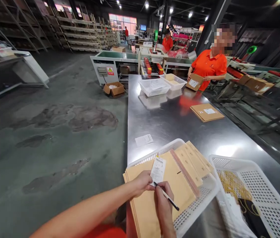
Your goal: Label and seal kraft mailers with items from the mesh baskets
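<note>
My left hand (143,182) pinches the lower end of a white printed label (158,168) with a barcode. In my right hand (164,198) is a black and white pen (171,200), its tip touching the label's lower end near my left fingers. Both hands are over a stack of tan padded envelopes (143,205), which lies across a white perforated plastic basket (191,211). More envelopes fan out toward the basket's far right side. A loose white slip (144,140) lies on the metal table (169,122) beyond the basket.
At right, another white basket (263,185) holds yellow rubber bands (234,185) and a dark item. Farther off are flat cardboard mailers (206,112) and two white baskets (154,87). A co-worker (210,64) in orange holds a cardboard box (194,82) beside the table's far right edge.
</note>
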Tool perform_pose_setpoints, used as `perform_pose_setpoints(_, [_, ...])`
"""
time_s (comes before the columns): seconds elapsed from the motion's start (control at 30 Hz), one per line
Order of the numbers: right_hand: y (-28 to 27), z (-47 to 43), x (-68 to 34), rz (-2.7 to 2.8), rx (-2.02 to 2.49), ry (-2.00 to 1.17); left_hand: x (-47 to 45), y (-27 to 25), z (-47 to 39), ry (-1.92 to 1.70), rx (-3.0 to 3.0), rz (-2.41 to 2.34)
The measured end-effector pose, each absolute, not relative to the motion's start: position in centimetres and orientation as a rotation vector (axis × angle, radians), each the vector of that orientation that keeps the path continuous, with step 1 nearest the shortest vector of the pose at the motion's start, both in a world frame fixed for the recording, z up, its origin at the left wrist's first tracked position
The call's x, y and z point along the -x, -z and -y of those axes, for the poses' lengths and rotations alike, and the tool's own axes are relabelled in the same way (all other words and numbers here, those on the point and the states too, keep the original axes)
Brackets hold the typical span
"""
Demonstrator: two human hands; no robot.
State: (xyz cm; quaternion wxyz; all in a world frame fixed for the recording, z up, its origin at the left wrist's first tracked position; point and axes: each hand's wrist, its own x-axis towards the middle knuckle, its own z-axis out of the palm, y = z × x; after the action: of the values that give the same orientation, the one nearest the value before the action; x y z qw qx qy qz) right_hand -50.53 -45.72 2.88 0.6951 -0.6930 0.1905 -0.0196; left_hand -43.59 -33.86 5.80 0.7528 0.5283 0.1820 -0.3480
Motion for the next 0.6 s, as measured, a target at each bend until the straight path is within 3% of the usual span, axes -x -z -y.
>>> perform_pose_setpoints(0.6, [-2.39,45.45,50.48,-0.413,1.535,-0.016,43.74,-5.58,33.97,0.763,-1.144,-0.437])
